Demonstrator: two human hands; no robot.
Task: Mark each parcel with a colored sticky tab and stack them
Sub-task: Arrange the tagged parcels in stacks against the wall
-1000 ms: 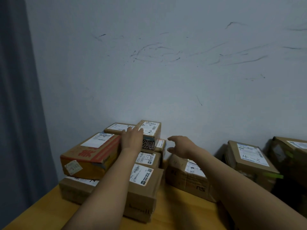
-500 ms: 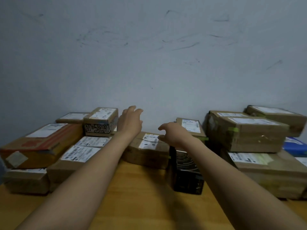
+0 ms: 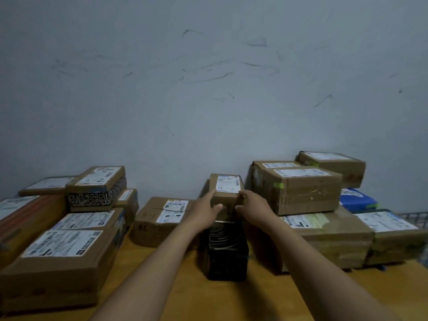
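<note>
A small brown parcel with a white label marked "4-2" sits on top of a black box in the middle of the wooden table. My left hand grips its left side, thumb on the front face. My right hand grips its right side. A stack of brown parcels fills the left, topped by a patterned box. Another stack stands on the right; one box there carries a green tab.
A flat brown parcel lies just left of the black box. A blue package and a wire basket sit at the far right. The grey wall rises directly behind the parcels.
The view has swung right. My left hand left the patterned box on the left stack; both hands moved to the small "4-2" parcel and now hold its sides.
</note>
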